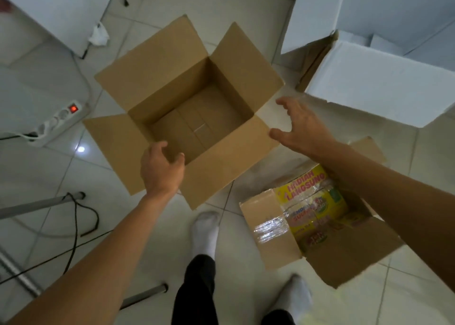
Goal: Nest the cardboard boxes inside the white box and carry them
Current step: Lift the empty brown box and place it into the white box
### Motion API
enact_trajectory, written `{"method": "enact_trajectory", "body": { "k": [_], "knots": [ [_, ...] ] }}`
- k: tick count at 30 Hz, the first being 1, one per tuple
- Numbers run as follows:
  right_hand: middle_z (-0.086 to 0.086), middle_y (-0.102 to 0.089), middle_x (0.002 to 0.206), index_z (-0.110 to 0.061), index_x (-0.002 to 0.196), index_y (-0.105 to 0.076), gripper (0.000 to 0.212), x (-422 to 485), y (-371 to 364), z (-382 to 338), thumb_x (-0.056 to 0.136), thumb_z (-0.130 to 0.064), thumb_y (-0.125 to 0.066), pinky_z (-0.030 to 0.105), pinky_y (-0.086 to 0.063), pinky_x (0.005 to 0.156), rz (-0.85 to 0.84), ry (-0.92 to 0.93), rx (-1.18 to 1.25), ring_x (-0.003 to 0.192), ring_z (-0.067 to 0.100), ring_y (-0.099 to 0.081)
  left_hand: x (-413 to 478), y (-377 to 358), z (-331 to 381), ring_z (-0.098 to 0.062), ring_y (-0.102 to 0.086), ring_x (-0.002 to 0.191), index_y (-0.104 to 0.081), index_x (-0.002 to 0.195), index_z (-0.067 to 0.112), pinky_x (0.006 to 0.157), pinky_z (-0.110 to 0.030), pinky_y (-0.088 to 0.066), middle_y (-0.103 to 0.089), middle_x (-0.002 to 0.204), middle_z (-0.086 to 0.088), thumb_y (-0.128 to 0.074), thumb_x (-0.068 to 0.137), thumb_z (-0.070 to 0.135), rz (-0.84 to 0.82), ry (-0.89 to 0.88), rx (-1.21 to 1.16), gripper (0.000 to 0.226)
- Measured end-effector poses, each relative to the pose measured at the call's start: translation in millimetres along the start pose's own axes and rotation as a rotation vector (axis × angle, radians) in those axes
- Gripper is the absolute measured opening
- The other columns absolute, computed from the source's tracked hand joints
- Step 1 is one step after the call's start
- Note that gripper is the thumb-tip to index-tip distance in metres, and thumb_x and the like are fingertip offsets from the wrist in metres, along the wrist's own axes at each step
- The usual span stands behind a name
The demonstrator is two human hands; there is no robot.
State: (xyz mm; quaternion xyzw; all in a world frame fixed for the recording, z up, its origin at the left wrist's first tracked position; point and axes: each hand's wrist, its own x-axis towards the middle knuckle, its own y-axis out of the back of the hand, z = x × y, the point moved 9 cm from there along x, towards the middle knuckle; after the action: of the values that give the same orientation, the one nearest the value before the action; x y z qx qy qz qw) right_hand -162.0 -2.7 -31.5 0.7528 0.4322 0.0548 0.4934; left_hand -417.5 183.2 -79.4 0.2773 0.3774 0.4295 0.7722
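A plain brown cardboard box (pixel 157 61) stands on the tiled floor at centre, all flaps spread open and its inside empty. My left hand (pixel 161 168) hovers at its near rim, fingers curled and apart, holding nothing. My right hand (pixel 301 127) is spread open just off the tip of the box's right flap; whether it touches is unclear. A smaller cardboard box (pixel 268 228) with yellow printed panels and clear tape lies at lower right, under my right forearm. The large white box (pixel 374 83) sits at upper right with its flaps open.
A white power strip (pixel 57 122) with a lit red switch lies at left, with black cables (pixel 76 223) and metal furniture legs (pixel 37 204) on the floor below it. A white cabinet (pixel 64 6) stands at top left. My white-socked feet (pixel 205 228) are at the bottom centre.
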Motion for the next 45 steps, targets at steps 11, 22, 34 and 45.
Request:
{"method": "enact_trajectory", "body": {
  "k": [11, 22, 34, 45],
  "knots": [
    [0.013, -0.032, 0.147, -0.018, 0.138, -0.031, 0.067, 84.2, -53.1, -32.3, 0.081, -0.025, -0.065, 0.046, -0.043, 0.098, -0.014, -0.027, -0.168, 0.123, 0.035, -0.045, 52.6, 44.4, -74.9, -0.037, -0.007, 0.142, -0.016, 0.145, 0.015, 0.113, -0.056, -0.011, -0.013, 0.154, -0.024, -0.07, 0.072, 0.022, 0.266, 0.156, 0.082, 0.091],
    [0.02, -0.006, 0.157, -0.017, 0.144, -0.021, 0.082, 149.6, -40.2, -13.3, 0.078, -0.02, -0.069, 0.055, -0.005, 0.116, 0.098, -0.177, -0.388, 0.145, 0.036, -0.006, 61.3, 33.7, -111.4, -0.024, -0.052, 0.117, -0.013, 0.146, 0.026, 0.098, -0.034, -0.043, -0.044, 0.142, -0.006, -0.067, 0.078, 0.02, 0.359, 0.37, -0.316, 0.088],
    [0.023, -0.053, 0.121, -0.009, 0.136, -0.028, 0.068, 166.9, -11.9, 16.8, 0.081, -0.024, -0.065, 0.055, -0.039, 0.097, 0.093, -0.393, -0.306, 0.11, 0.043, -0.053, 58.9, 43.0, -119.6, -0.017, -0.054, 0.084, -0.048, 0.126, 0.023, 0.075, -0.029, -0.045, -0.061, 0.105, 0.0, -0.061, 0.077, 0.013, 0.493, 0.444, -0.312, 0.052],
    [0.024, -0.061, 0.098, -0.001, 0.114, -0.048, 0.024, 127.0, -26.3, -4.0, 0.093, -0.011, -0.049, 0.042, -0.052, 0.074, 0.076, -0.301, -0.314, 0.087, 0.038, -0.061, 96.2, 51.6, -83.2, -0.025, -0.056, 0.116, -0.043, 0.137, 0.022, 0.097, -0.042, -0.046, -0.058, 0.13, -0.005, -0.053, 0.085, 0.01, 0.404, 0.313, -0.166, 0.054]
  ]
}}
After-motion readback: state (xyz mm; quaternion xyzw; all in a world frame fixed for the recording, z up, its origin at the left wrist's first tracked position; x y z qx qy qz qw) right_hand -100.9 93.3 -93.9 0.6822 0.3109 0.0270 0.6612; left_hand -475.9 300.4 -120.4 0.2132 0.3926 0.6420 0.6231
